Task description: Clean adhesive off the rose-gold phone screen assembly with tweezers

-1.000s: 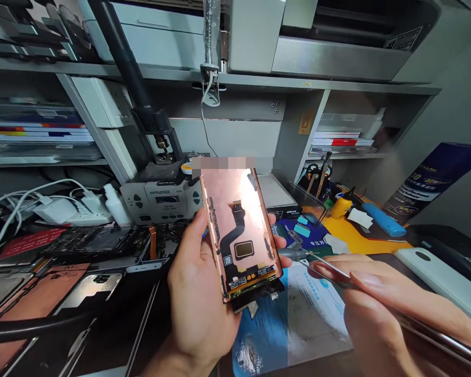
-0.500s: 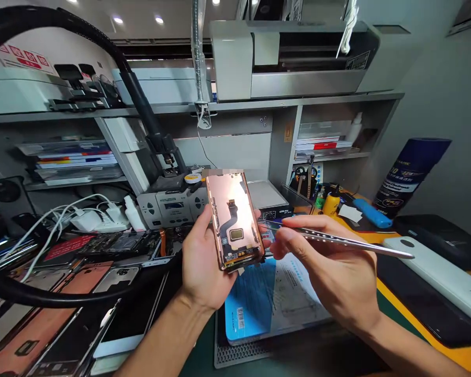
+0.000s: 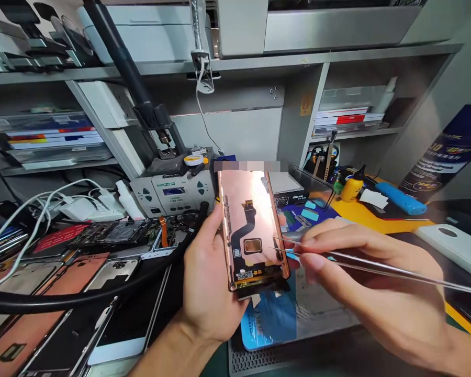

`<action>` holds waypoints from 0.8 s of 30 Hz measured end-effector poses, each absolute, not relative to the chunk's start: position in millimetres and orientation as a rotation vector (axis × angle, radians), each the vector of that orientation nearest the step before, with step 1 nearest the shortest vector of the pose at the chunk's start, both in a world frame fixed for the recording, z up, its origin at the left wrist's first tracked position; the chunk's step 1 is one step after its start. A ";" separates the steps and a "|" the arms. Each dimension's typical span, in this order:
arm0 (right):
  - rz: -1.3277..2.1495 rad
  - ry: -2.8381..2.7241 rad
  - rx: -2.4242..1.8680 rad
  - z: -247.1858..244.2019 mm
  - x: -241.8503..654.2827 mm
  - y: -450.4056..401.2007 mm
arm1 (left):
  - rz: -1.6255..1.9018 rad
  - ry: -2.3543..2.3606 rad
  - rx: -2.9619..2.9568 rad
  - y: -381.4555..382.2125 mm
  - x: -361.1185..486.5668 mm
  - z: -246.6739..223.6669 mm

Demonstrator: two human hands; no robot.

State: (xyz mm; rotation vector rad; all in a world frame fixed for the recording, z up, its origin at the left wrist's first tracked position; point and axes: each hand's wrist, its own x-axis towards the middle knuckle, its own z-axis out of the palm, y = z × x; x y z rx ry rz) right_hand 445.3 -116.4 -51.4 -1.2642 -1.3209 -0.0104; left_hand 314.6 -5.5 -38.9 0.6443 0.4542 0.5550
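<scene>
My left hand (image 3: 210,283) grips a phone screen assembly (image 3: 239,209) by its edges, its copper-coloured back turned toward me. A black flex cable (image 3: 243,228) runs down that back beside a small framed rectangle (image 3: 253,245). Pinched between the thumb and fingers of my right hand (image 3: 361,272) is a pair of metal tweezers (image 3: 361,260). Their two tips are apart, over the lower right part of the screen's back; whether they touch it I cannot tell. A blue packet (image 3: 270,319) lies on the bench beneath the screen.
At left lie several phone panels (image 3: 113,314) and a circuit board (image 3: 113,233), with a thick black hose (image 3: 102,298) crossing over them. A grey control unit (image 3: 172,191) stands behind. To the right are a yellow bottle (image 3: 352,187), a blue-handled tool (image 3: 400,198) and a spray can (image 3: 443,152).
The tweezers have swung from beside the screen to over its lower right, and their tips now show apart. The view has moved closer and tilted down. My left hand keeps its hold.
</scene>
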 end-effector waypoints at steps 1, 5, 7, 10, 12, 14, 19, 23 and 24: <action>-0.040 -1.340 -1.266 -52.9 444.6 -118.2 | 0.554 0.490 0.644 -5.9 313.7 -38.0; -0.030 -1.396 -1.294 -56.5 440.6 -120.9 | 0.538 0.620 0.645 -8.0 312.4 -35.8; -0.054 -1.429 -1.323 -57.9 439.0 -120.5 | 0.547 0.643 0.628 -9.0 312.6 -36.5; -0.102 -1.411 -1.373 -60.1 438.1 -120.4 | 0.543 0.621 0.581 -9.9 313.1 -38.8; -0.125 -1.415 -1.387 -60.8 438.0 -120.9 | 0.518 0.590 0.548 -9.7 313.7 -40.3; -0.147 -1.478 -1.374 -60.7 437.5 -121.1 | 0.501 0.563 0.526 -8.8 314.4 -41.5; -0.214 -1.462 -1.416 -61.7 435.5 -121.1 | 0.513 0.510 0.530 -6.5 314.7 -43.2; -0.204 -1.414 -1.524 -64.8 437.0 -125.1 | 0.523 0.548 0.579 -6.2 313.7 -43.8; -0.156 -1.383 -1.534 -65.6 437.4 -126.2 | 0.519 0.566 0.592 -6.2 313.8 -43.7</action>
